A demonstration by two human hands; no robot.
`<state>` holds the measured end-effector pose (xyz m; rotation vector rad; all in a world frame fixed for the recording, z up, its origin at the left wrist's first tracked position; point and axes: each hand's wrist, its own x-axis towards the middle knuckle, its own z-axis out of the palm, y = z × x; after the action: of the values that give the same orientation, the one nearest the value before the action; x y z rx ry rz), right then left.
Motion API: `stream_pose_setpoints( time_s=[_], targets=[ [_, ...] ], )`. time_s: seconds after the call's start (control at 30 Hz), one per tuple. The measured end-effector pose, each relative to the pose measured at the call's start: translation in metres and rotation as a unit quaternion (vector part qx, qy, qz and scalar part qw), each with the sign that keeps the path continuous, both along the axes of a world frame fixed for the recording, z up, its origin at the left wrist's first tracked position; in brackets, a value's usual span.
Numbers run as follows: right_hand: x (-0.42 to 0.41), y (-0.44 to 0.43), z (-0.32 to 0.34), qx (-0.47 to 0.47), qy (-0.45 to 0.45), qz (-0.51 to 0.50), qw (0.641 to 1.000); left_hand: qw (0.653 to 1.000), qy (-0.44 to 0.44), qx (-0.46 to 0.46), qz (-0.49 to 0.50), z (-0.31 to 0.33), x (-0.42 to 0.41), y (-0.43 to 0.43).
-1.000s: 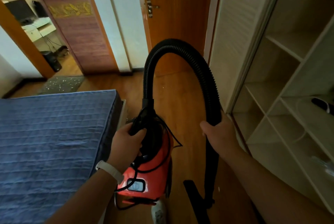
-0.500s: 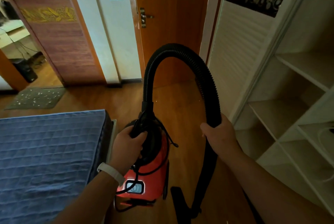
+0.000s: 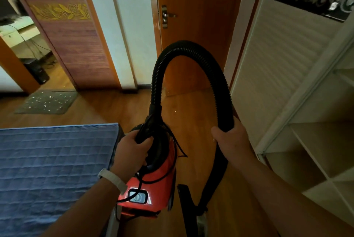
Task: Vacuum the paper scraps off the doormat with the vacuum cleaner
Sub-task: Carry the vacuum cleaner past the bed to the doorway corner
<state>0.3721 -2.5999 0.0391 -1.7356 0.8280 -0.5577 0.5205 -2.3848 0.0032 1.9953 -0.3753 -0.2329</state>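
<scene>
I carry a red canister vacuum cleaner (image 3: 157, 185) above the wooden floor. My left hand (image 3: 132, 152) grips its black top handle. A black ribbed hose (image 3: 191, 49) arches up from the canister and down to my right hand (image 3: 231, 139), which grips it. Below that hand hangs the black floor nozzle (image 3: 184, 196). The grey doormat (image 3: 47, 102), strewn with white paper scraps (image 3: 47, 99), lies on the floor at the far left by an open doorway, well away from the nozzle.
A bed with a blue quilted cover (image 3: 53, 169) fills the lower left. White open shelves (image 3: 310, 141) line the right side. A closed orange door (image 3: 193, 22) stands ahead. Wooden floor (image 3: 115, 110) runs between bed and walls toward the mat.
The view has advanced and turned right; the doormat now sits closer and lower in view. Both hands keep the same hold on the vacuum and hose.
</scene>
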Motion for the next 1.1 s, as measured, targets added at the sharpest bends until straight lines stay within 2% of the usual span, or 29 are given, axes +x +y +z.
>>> stream_pose_setpoints(
  time_s=[0.3,0.43,0.53,0.83,1.1],
  targets=[
    [0.108,-0.067,-0.004,0.017,0.017,0.068,0.997,0.997,0.011,0.013,0.081,-0.005,0.088,-0.055],
    [0.154,-0.096,0.001,0.028,0.016,0.097,0.995,0.994,-0.013,0.035,0.102,0.003,0.123,-0.076],
    [0.187,-0.111,0.006,0.024,0.009,0.114,0.993,0.993,-0.005,0.018,0.115,0.007,0.148,-0.087],
    [0.291,-0.125,0.014,-0.009,0.010,0.133,0.991,0.991,0.001,0.016,0.134,0.007,0.236,-0.099],
    [0.423,-0.123,0.004,-0.010,0.045,0.135,0.990,0.993,0.017,0.025,0.117,-0.014,0.369,-0.096]
  ],
)
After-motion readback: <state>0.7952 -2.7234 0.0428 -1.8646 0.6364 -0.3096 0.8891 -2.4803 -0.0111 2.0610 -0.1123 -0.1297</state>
